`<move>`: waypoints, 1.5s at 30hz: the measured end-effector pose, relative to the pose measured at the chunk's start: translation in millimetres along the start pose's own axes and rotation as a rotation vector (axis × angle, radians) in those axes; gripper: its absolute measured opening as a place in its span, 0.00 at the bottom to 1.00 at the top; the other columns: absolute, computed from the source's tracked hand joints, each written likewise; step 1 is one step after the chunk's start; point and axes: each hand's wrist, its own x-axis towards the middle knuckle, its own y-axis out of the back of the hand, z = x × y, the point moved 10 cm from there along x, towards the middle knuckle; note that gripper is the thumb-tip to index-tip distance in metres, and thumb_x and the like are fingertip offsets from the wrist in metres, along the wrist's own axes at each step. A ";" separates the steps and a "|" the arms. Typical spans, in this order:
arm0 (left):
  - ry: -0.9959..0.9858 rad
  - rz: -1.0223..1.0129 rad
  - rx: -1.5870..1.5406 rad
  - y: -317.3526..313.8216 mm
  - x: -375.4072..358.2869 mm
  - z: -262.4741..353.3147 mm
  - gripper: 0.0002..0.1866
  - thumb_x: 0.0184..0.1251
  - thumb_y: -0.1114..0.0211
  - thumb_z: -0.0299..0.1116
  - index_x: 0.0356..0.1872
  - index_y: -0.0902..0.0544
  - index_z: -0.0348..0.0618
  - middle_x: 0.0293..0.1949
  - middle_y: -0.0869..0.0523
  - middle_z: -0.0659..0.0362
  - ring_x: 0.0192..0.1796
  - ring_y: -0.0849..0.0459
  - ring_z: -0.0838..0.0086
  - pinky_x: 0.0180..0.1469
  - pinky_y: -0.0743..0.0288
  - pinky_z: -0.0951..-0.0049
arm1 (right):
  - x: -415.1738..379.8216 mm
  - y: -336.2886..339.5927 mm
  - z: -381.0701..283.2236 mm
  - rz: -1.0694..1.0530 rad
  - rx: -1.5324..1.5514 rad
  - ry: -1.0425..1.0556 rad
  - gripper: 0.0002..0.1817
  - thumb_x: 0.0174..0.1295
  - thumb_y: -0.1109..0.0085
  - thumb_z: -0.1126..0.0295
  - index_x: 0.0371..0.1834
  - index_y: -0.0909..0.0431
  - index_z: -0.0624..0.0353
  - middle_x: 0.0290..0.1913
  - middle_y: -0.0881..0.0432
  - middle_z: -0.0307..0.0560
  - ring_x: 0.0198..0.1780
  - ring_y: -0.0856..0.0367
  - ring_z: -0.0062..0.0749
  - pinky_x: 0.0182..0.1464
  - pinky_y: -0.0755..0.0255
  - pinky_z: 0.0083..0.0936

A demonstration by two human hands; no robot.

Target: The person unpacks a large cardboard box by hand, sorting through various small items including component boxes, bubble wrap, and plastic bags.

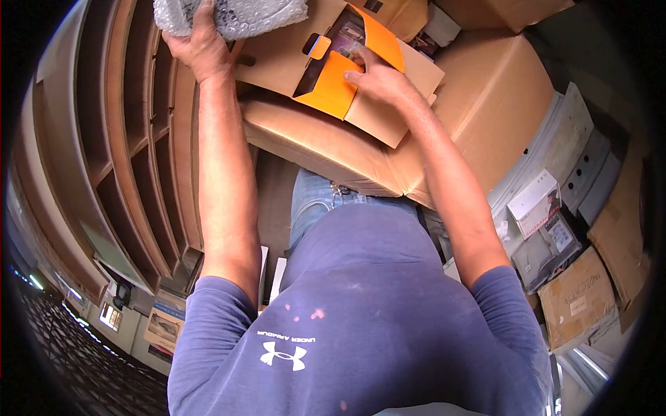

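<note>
In my left hand (200,45) is a bundle of bubble wrap (260,17), gripped with the thumb on top; what is wrapped inside is too hidden to name. My right hand (380,76) is at the mouth of a brown cardboard box (281,62) with orange inner flaps (331,87). Its thumb lies by the edge of one orange flap while the forefinger reaches into the opening, apart from the thumb. The other fingers are partly hidden. Inside the box, some dark and purplish contents (349,35) show. The box rests on a larger brown carton (316,139) in front of my body.
Wooden shelving (114,104) curves along the left. At the right are a worn carton (577,299), a clear plastic-wrapped package (551,251), a white printed box (535,202) and grey perforated metal pieces (579,166). More open cartons (499,14) stand at the back.
</note>
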 end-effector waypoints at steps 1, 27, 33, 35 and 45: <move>-0.003 0.004 0.002 0.8 0.6 0.7 0.31 0.58 0.29 0.22 0.64 0.30 0.38 0.57 0.20 0.51 0.57 0.18 0.63 0.62 0.20 0.60 | 0.3 -7.5 0.9 -0.004 0.009 -0.023 0.38 0.65 0.41 0.50 0.75 0.38 0.57 0.67 0.24 0.58 0.69 0.26 0.46 0.72 0.36 0.33; -0.158 0.005 0.100 9.1 5.2 1.0 0.27 0.63 0.30 0.25 0.63 0.27 0.33 0.56 0.18 0.53 0.56 0.19 0.68 0.62 0.25 0.68 | -62.6 -42.5 -58.5 0.024 -0.241 0.161 0.39 0.61 0.34 0.53 0.72 0.33 0.63 0.60 0.22 0.64 0.62 0.21 0.53 0.65 0.25 0.43; -0.159 0.007 0.148 7.2 4.3 4.2 0.29 0.62 0.29 0.25 0.64 0.28 0.33 0.57 0.18 0.53 0.57 0.19 0.67 0.63 0.26 0.67 | -48.1 -37.7 -55.7 0.043 -0.240 0.212 0.48 0.53 0.27 0.47 0.73 0.35 0.62 0.72 0.35 0.63 0.69 0.27 0.56 0.69 0.30 0.43; -0.144 0.022 0.153 5.2 4.2 4.7 0.29 0.62 0.29 0.25 0.65 0.28 0.33 0.58 0.18 0.52 0.58 0.19 0.67 0.63 0.26 0.67 | -50.9 -28.9 -59.3 0.062 -0.238 0.211 0.51 0.50 0.25 0.47 0.74 0.36 0.62 0.74 0.37 0.65 0.70 0.28 0.57 0.70 0.31 0.43; -0.184 0.016 0.212 7.1 4.4 6.0 0.31 0.63 0.31 0.24 0.67 0.30 0.33 0.60 0.19 0.52 0.59 0.20 0.67 0.64 0.27 0.67 | -20.2 82.5 -1.2 0.545 -0.275 0.141 0.52 0.50 0.23 0.48 0.76 0.38 0.58 0.75 0.38 0.62 0.71 0.29 0.52 0.69 0.30 0.44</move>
